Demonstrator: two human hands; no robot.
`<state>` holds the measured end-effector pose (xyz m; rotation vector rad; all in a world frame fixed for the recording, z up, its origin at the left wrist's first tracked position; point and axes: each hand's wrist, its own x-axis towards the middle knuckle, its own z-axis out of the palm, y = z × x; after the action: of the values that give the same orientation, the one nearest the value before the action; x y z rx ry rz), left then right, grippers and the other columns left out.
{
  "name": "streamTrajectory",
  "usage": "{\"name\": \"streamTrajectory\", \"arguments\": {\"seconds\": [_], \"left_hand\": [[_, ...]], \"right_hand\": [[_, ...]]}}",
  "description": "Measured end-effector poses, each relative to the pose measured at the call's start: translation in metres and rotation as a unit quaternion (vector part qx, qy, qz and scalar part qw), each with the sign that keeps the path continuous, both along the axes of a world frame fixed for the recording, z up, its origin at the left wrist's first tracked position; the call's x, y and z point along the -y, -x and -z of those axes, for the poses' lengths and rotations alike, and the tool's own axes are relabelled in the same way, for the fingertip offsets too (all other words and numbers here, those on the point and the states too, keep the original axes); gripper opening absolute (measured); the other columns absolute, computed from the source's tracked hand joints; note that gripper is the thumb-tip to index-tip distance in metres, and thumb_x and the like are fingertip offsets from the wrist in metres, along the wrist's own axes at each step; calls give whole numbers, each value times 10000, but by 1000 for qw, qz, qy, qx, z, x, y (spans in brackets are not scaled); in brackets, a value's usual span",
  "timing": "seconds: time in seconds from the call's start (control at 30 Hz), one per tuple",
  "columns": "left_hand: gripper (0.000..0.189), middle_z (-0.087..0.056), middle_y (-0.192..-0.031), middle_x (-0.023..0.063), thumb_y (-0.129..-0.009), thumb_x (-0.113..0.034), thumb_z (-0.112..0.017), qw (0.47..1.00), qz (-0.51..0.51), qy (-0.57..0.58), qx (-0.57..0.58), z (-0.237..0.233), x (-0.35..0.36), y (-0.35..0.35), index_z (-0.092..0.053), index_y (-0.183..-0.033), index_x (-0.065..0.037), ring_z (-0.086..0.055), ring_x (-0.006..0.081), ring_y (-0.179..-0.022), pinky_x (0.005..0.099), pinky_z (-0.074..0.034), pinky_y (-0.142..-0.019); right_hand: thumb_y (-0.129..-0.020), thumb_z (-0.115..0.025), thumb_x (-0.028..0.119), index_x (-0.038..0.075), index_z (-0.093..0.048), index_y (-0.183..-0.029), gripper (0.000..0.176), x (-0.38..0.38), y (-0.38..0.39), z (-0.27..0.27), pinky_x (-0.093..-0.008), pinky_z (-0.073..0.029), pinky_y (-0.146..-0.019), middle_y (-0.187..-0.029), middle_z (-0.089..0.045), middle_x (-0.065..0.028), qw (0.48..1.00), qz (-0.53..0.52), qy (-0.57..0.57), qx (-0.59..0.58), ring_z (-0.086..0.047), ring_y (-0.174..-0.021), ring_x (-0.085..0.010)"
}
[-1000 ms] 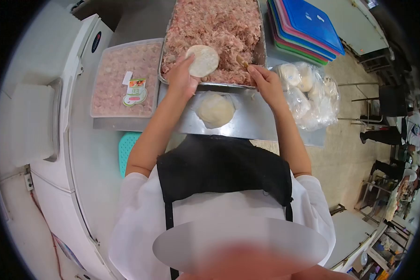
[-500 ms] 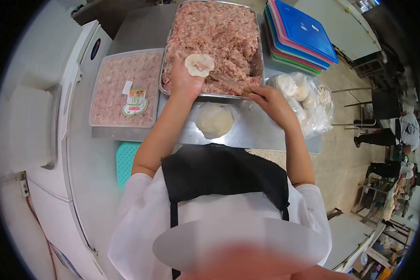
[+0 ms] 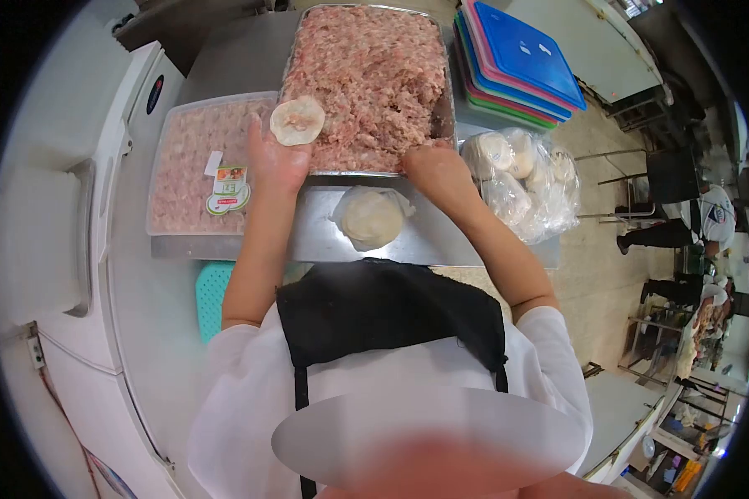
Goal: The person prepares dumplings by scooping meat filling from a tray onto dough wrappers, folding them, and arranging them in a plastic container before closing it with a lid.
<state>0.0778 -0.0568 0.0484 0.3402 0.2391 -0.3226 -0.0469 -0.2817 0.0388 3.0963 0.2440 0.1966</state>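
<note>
My left hand (image 3: 280, 165) holds a round dough wrapper (image 3: 288, 126) on its palm and fingers, beside the left edge of the meat tray. A small dab of ground meat (image 3: 294, 119) sits on the wrapper's middle. At the front right corner of the metal tray (image 3: 366, 174), my right hand (image 3: 438, 170) is closed, its fingers low against the meat. The flat spreader seen in it earlier is mostly hidden now. Pinkish ground meat (image 3: 362, 75) fills the tray, dug down at the right side. In front lies a stack of wrappers (image 3: 373, 220) on plastic.
A lidded container of formed pieces (image 3: 191, 150) stands left. Bagged wrapper stacks (image 3: 520, 170) lie right, below piled coloured lids (image 3: 528, 54). A white fridge (image 3: 133, 274) borders the left side. Two people (image 3: 711, 220) are far right. A turquoise basket (image 3: 215, 299) is below the table.
My left hand has moved left with the wrapper, away from over the meat. My right hand has drawn to the tray's front right corner, and the spreader has left the wrapper.
</note>
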Motion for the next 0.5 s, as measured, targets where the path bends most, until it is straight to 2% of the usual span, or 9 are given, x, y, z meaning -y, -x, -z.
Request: {"name": "streamTrajectory", "arguments": {"seconds": [0.2,0.3,0.4,0.5], "left_hand": [[602,-487,-1304,208,-971,-431,-406,1000,-23,-12,-7,9,-13,4,-416,-1306,69,-454,343,-1247,457,-335,-1098],[554,-485,-1306,218,-971,-382,-417,1000,-16,20,-14,22,-10,-2,-411,-1309,57,-446,349,-1259,476,-341,-1088],[532,-524,-1255,204,-975,-371,-419,999,-16,-32,12,24,-4,-1,-433,-1296,53,-485,329,-1219,462,-359,-1076],[522,-543,-1228,186,-982,-367,-410,998,-15,-58,26,19,0,3,-439,-1287,56,-512,309,-1182,448,-385,-1053]], "right_hand": [[-794,-543,141,44,-661,-773,155,14,6,-10,-478,-503,-723,-757,-656,-186,971,84,-211,-74,-658,-727,-359],[-809,-541,162,61,-664,-772,163,21,0,-22,-470,-516,-683,-773,-663,-179,985,81,-145,-38,-665,-730,-345],[-817,-544,188,63,-658,-776,174,21,-18,-31,-457,-523,-620,-786,-670,-168,999,49,13,-6,-670,-726,-327],[-801,-552,204,69,-654,-770,172,-4,-24,-24,-437,-524,-562,-777,-673,-156,1000,3,12,-24,-675,-720,-311]]}}
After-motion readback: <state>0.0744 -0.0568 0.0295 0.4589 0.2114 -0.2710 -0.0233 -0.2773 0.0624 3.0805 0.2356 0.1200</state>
